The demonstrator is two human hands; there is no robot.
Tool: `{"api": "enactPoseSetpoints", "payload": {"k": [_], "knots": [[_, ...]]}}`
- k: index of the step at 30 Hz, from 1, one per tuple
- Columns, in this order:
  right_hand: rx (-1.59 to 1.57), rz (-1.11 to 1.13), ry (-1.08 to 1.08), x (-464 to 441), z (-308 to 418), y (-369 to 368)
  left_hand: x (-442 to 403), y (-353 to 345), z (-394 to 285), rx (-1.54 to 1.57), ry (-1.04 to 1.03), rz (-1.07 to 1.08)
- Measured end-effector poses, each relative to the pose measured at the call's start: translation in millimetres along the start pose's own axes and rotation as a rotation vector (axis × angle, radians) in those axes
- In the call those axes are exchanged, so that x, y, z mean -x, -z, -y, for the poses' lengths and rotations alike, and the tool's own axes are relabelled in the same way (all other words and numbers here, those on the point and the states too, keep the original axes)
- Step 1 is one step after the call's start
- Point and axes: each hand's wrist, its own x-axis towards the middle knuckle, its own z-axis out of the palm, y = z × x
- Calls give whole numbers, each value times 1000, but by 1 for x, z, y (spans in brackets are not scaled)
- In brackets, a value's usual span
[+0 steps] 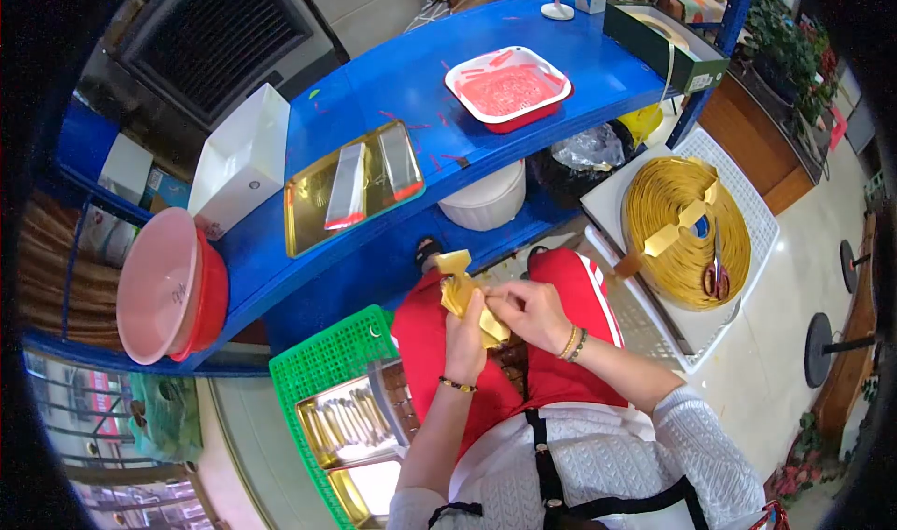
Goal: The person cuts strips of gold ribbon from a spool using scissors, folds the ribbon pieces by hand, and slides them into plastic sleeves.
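Above my lap, my left hand (465,339) is closed around a folded piece of shiny gold ribbon (455,290). Fingers of my right hand (534,315) pinch the same piece near its lower right part, close to my left thumb. Part of the gold piece is hidden behind the fingers. To the right lies a large flat coil of gold ribbon (645,203), with a loose folded length across its top. A pair of scissors (717,280) rests on the coil. At lower left, a gold tray (322,441) holds several slender pale pieces inside a green basket (318,362).
The blue table (374,82) carries a red-and-white basin (528,116), a gold tray (304,203) with two clear-wrapped packets and a white box (245,152). Pink basins (154,287) stand at its left end. A white crate (766,231) supports the coil.
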Motion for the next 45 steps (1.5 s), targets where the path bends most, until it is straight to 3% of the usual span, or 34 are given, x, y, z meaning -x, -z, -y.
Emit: {"api": "enactPoseSetpoints", "payload": {"k": [3, 6, 7, 10, 14, 22, 23, 28, 32, 35, 40, 45], "knots": [[54, -92, 95, -4, -15, 5, 3, 7, -2, -149, 18, 1], [69, 20, 234, -8, -27, 3, 10, -3, -4, -128, 30, 54], [17, -15, 367, -12, -38, -7, 11, -3, -2, -118, 67, 82], [-643, 404, -270, -14, -15, 0, 11, 4, 10, -74, 178, 168], [-911, 402, -292, -18, 1, -1, 17, 4, 13, -36, 280, 271], [-692, 343, -185, -24, -15, -15, 15, 7, -3, -8, 153, 272], [-525, 263, -108, -21, -11, -13, 20, -7, -9, 3, 152, 166], [182, -35, 454, -3, -10, 4, 25, 6, -3, 78, 266, 183], [422, 316, 642, 13, 0, 12, 50, 17, 13, -9, 362, 206], [383, 476, 630, 13, -9, 4, 65, 28, 32, -30, 425, 297], [236, 657, 663, 26, -29, -14, 86, 42, 48, -25, 470, 233], [225, 118, 568, 36, -19, -8, 78, 40, 49, 188, 390, 108]]}}
